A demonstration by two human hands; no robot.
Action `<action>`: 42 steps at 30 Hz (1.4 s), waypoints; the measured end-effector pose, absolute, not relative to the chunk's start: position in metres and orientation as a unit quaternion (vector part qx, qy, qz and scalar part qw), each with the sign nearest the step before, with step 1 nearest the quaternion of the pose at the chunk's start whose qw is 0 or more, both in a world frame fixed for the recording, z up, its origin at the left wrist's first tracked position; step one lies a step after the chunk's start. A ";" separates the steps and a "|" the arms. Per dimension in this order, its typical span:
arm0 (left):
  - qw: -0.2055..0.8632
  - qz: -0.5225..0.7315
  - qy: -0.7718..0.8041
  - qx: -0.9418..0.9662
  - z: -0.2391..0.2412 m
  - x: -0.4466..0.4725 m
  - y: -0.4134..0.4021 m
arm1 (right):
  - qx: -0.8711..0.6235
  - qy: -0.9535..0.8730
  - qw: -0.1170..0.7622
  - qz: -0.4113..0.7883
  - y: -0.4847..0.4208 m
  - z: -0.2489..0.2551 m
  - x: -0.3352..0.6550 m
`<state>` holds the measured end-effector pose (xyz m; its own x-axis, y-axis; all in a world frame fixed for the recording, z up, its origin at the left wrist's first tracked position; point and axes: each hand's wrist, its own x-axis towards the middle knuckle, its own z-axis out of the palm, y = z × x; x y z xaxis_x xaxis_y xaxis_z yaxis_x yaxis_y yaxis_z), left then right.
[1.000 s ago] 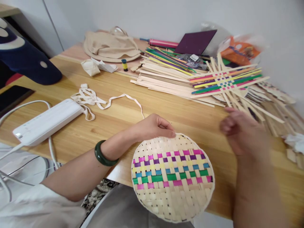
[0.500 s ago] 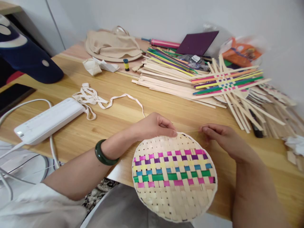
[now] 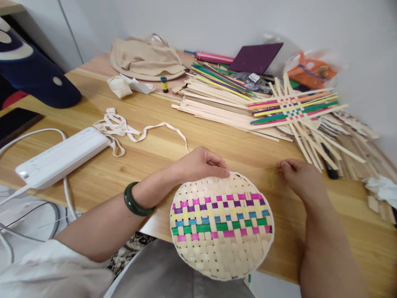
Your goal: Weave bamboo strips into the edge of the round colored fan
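Observation:
A round woven mat [image 3: 221, 225] of pale strips, with pink, purple, yellow, blue and green bands, tilts over the table's front edge. White tape lines its rim. My left hand [image 3: 206, 164] pinches the mat's top edge, thumb on the face turned to me. To the right, my right hand [image 3: 297, 176] is closed in a pinch on a fine yellowish thread [image 3: 268, 169], which runs back toward the top of the mat. Whether a needle sits in those fingertips is too small to tell. Loose white tape [image 3: 161, 125] trails from behind my left hand across the table.
A white power strip [image 3: 63, 155] with cables lies at left, near a phone [image 3: 20, 124]. Behind are a beige hat [image 3: 144, 60], a thread spool [image 3: 164, 84] and piled strips [image 3: 214, 105]. A half-woven piece [image 3: 293, 109] rests at the back right.
My right hand has moved right, away from the mat, drawing the thread out longer. The mat has shifted slightly left and up at its lower edge; my left hand keeps its hold.

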<state>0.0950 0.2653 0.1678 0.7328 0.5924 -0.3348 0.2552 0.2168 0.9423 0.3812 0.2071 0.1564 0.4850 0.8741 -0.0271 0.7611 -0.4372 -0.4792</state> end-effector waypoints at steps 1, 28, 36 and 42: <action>0.698 0.120 0.347 0.614 0.167 0.095 0.266 | -0.827 -0.494 0.226 0.144 0.206 0.155 0.381; 0.704 0.108 0.380 0.590 0.162 0.099 0.267 | -0.615 -0.578 0.238 0.481 0.185 0.175 0.307; 0.703 0.151 0.405 0.565 0.170 0.100 0.266 | -0.630 -0.589 0.241 0.445 0.185 0.178 0.310; 0.713 0.134 0.400 0.559 0.165 0.100 0.266 | -0.629 -0.609 0.257 0.410 0.186 0.175 0.308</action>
<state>0.1002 0.2658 0.1646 0.6436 0.6395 -0.4206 0.2557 0.3384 0.9056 0.3076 0.1864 0.1745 -0.0771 0.9764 -0.2020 0.5548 -0.1263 -0.8224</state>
